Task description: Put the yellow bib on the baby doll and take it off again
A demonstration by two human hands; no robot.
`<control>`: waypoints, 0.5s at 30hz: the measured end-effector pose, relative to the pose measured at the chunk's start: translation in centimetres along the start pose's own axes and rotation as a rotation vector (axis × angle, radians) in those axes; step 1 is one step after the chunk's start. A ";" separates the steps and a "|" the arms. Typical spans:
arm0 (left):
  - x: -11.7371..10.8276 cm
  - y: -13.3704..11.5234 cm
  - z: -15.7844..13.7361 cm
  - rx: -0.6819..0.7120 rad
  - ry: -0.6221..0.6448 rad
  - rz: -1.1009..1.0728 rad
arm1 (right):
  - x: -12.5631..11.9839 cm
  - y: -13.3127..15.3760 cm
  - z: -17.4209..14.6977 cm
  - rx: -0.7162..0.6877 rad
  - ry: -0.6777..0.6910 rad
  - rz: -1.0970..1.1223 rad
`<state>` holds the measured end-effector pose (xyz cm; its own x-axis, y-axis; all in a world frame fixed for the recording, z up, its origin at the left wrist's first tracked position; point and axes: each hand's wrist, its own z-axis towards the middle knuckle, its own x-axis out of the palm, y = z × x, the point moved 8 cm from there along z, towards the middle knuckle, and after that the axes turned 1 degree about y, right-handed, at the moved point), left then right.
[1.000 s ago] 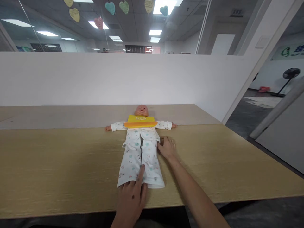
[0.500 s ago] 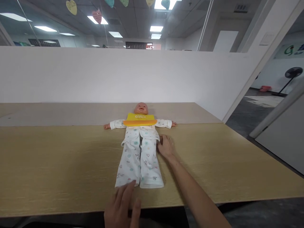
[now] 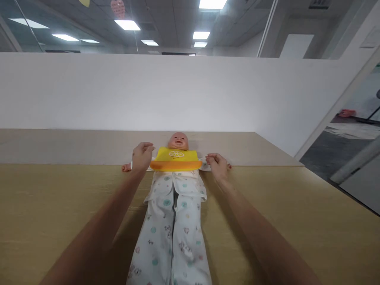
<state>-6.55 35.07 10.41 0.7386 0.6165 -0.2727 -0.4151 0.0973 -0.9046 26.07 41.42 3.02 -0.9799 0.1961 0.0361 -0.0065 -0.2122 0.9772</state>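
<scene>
A baby doll (image 3: 178, 141) lies face up with its arms spread to the sides. White printed pajamas (image 3: 178, 221) cover its body and legs. Across its chest is a yellow bib (image 3: 176, 155) with a citrus-slice print and an orange pocket at its lower edge. My left hand (image 3: 142, 155) is over the doll's arm on the left, fingers stretched and holding nothing. On the other side my right hand (image 3: 217, 165) hovers over the opposite arm, fingers loosely bent and apart, with nothing visible in them. Whether either hand touches a sleeve I cannot tell.
The doll rests on a wooden table (image 3: 267, 202) with a greyish strip along its back. Behind the table stands a white partition wall (image 3: 133, 91) topped with glass. A doorway opens on the right, with a red bin (image 3: 346, 113) on the floor beyond.
Both my hands have moved forward: the left from the trouser legs, the right from beside the doll's waist, to either side of the bib. The view has come closer to the doll.
</scene>
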 end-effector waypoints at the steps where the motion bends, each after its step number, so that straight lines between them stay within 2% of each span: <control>1: 1.1 0.8 1.6 -0.030 0.014 0.054 | 0.7 -0.1 1.1 0.022 -0.007 0.036; 4: 4.2 3.8 5.3 -0.190 0.105 0.130 | 3.1 -1.3 3.7 0.190 -0.001 0.122; 7: 7.3 6.3 7.3 -0.328 0.222 0.059 | 6.3 -3.0 5.4 0.416 0.101 0.145; 11: 11.1 7.7 7.9 -0.414 0.406 -0.082 | 9.9 -5.1 6.9 0.634 0.237 0.203; 15: 14.6 7.6 6.5 -0.524 0.740 -0.404 | 11.6 -6.8 7.9 0.719 0.315 0.240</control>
<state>-2.39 49.91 1.73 0.9924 -0.0474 0.1136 0.0963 -0.2756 -0.9564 16.36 52.66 -1.56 -0.9490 -0.0769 0.3057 0.2354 0.4718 0.8497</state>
